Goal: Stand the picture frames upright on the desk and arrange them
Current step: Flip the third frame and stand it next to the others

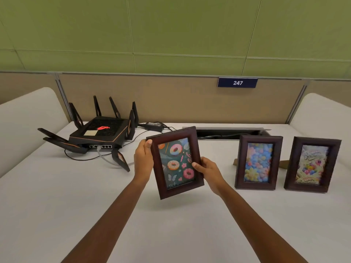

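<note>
held: donut frame (175, 162), centre of picture, tilted, above the bench (57, 186)
left hand (143, 161): clamped on its left edge
right hand (206, 170): clamped on its right edge
standing: flower frame (258, 162), balloon frame (312, 165), right side
tip: open the back stand, set it level left of the flower frame, clear of the router (102, 132)

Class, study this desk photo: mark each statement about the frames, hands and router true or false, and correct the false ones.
1. Both hands hold the doughnut frame. True: left hand on its left edge, right hand on its right.
2. Three frames stand on the desk. False: only two, the flower frame and balloon frame.
3. The router sits right of the frames. False: it sits left.
4. The sign reads 247. True.
</note>
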